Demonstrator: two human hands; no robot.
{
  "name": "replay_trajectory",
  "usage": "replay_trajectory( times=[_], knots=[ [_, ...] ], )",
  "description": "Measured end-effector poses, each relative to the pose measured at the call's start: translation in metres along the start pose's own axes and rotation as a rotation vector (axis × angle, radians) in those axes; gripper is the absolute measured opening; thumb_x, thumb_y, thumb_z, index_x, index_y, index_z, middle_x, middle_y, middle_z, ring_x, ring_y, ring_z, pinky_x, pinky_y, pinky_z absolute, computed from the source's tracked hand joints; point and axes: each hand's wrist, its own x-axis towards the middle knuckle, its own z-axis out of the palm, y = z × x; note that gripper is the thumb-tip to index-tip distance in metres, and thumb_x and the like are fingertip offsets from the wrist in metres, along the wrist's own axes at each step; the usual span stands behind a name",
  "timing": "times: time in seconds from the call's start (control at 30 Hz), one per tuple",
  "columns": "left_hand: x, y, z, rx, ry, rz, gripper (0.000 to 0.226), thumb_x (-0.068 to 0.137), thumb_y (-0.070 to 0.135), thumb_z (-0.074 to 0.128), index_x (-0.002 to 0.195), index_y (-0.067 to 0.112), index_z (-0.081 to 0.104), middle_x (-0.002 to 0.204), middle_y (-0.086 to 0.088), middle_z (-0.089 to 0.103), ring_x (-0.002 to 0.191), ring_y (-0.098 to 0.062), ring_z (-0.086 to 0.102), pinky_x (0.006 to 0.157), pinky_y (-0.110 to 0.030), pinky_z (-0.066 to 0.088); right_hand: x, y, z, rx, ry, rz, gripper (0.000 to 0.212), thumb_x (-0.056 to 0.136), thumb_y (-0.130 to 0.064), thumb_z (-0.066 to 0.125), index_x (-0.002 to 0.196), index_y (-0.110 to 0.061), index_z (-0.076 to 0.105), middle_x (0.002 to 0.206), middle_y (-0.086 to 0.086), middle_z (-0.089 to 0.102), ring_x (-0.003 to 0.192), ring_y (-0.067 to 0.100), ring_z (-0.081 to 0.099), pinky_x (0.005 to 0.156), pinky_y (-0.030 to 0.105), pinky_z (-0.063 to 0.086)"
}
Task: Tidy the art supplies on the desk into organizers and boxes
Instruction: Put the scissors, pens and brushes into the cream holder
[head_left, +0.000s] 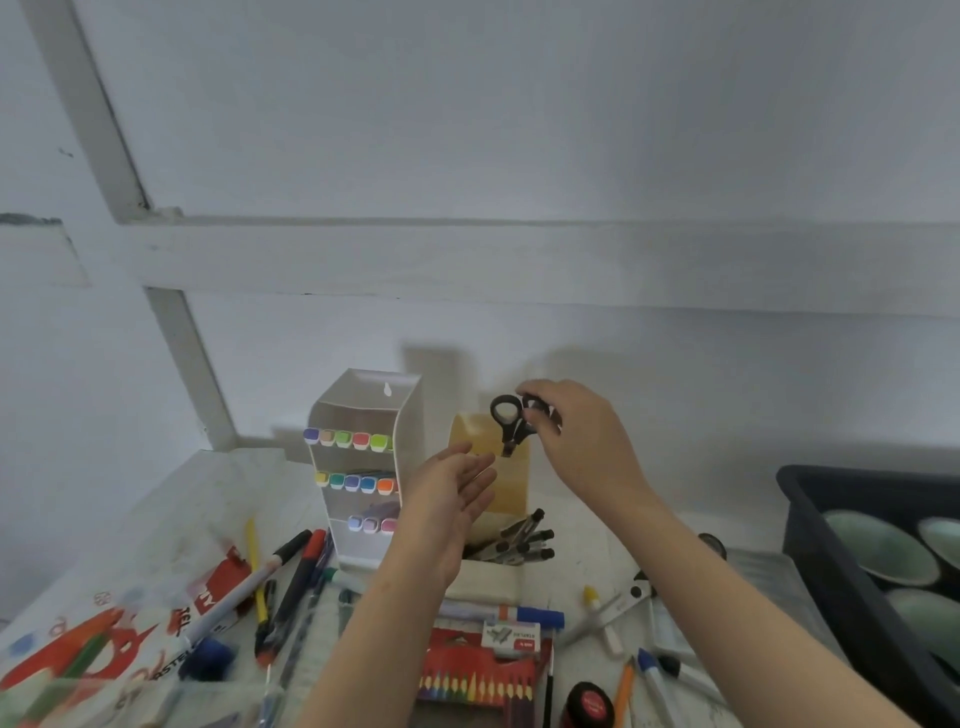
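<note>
My right hand (582, 436) grips the black handles of a pair of scissors (511, 418), blades down into the top of a yellow upright holder (511, 483). My left hand (447, 499) hovers open in front of that holder, fingers straight, holding nothing. A white tiered organizer (363, 415) stands left of the holder with rows of coloured marker caps (348, 439). Black pens (524, 540) lie in a low compartment at the holder's foot.
Loose markers and pens (291, 577) lie scattered on the desk at the left. A red coloured-pencil box (478, 675) with a staples box (511, 636) on it sits near me. A dark bin (810, 525) with pale bowls stands at the right. The wall is close behind.
</note>
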Motion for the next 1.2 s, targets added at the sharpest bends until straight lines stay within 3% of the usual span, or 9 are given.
replay_trajectory(
  times=[0.2,0.33,0.47,0.6,0.77,0.93,1.0,1.1,1.2],
  knots=[
    [0.002,0.000,0.005,0.017,0.008,0.012,0.024,0.096,0.005,0.046,0.118,0.010,0.053,0.106,-0.010,0.066,0.100,-0.021,0.063,0.073,-0.027,0.052,0.002,0.012,0.010,-0.044,-0.080,0.014,0.025,0.096,-0.020,0.049,0.115,-0.024,0.065,0.086,-0.009,0.053,0.080,0.007,0.047,0.064,0.018,0.031],
    [0.000,0.001,0.007,0.017,0.018,0.016,0.023,0.095,0.004,0.048,0.115,0.010,0.056,0.104,-0.010,0.068,0.098,-0.021,0.064,0.072,-0.026,0.052,-0.004,0.014,0.018,-0.087,-0.157,-0.010,0.025,0.096,-0.025,0.049,0.114,-0.026,0.066,0.086,-0.007,0.055,0.078,0.009,0.048,0.064,0.022,0.034],
    [-0.005,0.003,0.006,0.039,0.011,0.037,0.021,0.094,0.003,0.048,0.111,0.010,0.058,0.102,-0.010,0.069,0.096,-0.020,0.065,0.071,-0.025,0.052,-0.015,0.013,0.020,-0.077,-0.197,-0.034,0.028,0.097,-0.026,0.044,0.117,-0.026,0.064,0.094,0.000,0.059,0.084,0.014,0.054,0.070,0.027,0.044],
    [-0.010,0.006,0.004,0.067,-0.016,0.043,0.021,0.096,0.005,0.046,0.114,0.010,0.057,0.105,-0.009,0.068,0.098,-0.019,0.064,0.072,-0.025,0.052,-0.028,0.028,0.007,0.013,-0.147,0.067,0.031,0.096,-0.017,0.043,0.122,-0.025,0.059,0.108,-0.006,0.057,0.088,0.006,0.053,0.078,0.021,0.043],
    [-0.020,0.007,0.009,0.105,-0.045,0.058,0.022,0.095,0.003,0.045,0.111,0.009,0.059,0.103,-0.009,0.069,0.097,-0.019,0.065,0.071,-0.023,0.052,-0.054,0.065,-0.022,-0.275,-0.446,0.233,0.032,0.088,-0.008,0.044,0.113,-0.024,0.058,0.114,-0.001,0.052,0.098,0.013,0.049,0.079,0.024,0.041],
    [-0.035,0.006,0.028,0.164,-0.077,0.160,0.020,0.094,0.001,0.047,0.101,0.013,0.062,0.093,-0.005,0.071,0.088,-0.014,0.067,0.072,-0.022,0.053,-0.081,0.085,-0.041,-0.548,-0.730,0.275,0.049,0.084,-0.013,0.053,0.128,-0.033,0.048,0.129,0.003,0.042,0.117,0.021,0.038,0.090,0.028,0.036],
    [-0.041,0.002,0.038,0.217,-0.124,0.196,0.021,0.094,0.002,0.047,0.100,0.014,0.063,0.094,-0.004,0.071,0.090,-0.014,0.067,0.073,-0.022,0.053,-0.090,0.087,-0.043,-0.553,-0.780,0.231,0.046,0.086,-0.019,0.056,0.127,-0.036,0.051,0.136,0.002,0.037,0.123,0.022,0.034,0.099,0.032,0.034],
    [-0.048,-0.007,0.054,0.345,-0.202,0.214,0.021,0.094,0.004,0.047,0.099,0.018,0.062,0.095,-0.001,0.071,0.093,-0.014,0.065,0.077,-0.021,0.053,-0.096,0.087,-0.046,-0.539,-0.727,0.146,0.035,0.086,-0.023,0.060,0.118,-0.036,0.059,0.144,0.003,0.034,0.128,0.023,0.031,0.104,0.034,0.030],
    [-0.058,-0.026,0.062,0.705,-0.349,0.263,0.021,0.094,0.012,0.049,0.104,0.027,0.059,0.100,0.010,0.066,0.092,-0.003,0.061,0.080,-0.018,0.051,-0.098,0.083,-0.053,-0.530,-0.659,0.096,0.032,0.086,-0.027,0.061,0.117,-0.037,0.060,0.153,0.004,0.022,0.138,0.024,0.022,0.111,0.035,0.021]
  ],
)
